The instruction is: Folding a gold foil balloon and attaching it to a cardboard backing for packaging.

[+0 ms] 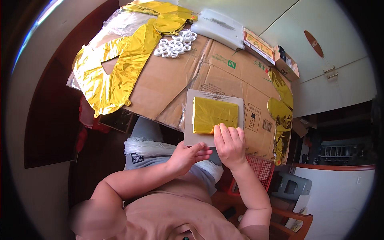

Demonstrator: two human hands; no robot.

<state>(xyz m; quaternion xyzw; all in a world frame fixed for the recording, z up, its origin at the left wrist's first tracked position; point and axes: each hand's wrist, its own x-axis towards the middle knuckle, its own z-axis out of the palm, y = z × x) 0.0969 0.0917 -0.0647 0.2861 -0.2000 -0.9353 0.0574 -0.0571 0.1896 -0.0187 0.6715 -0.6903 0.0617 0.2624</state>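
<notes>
A folded gold foil balloon [216, 115] lies flat on a grey card [192, 138] with small print along its top, near the front edge of the cardboard. My right hand [231, 146] is closed at the balloon's lower right edge, fingertips pressed together on the foil. My left hand [187, 159] pinches the card's lower left edge, thumb above and fingers partly below it. Clear plastic film seems to lie around the card; its extent is hard to make out.
Flattened cardboard [168, 88] covers the table. Unfolded gold balloons [128, 68] spread at the left, and another gold balloon [282, 120] lies at the right edge. White ribbon coils [174, 46], a stack of clear plastic bags [218, 26] and small boxes [260, 46] stand farther back.
</notes>
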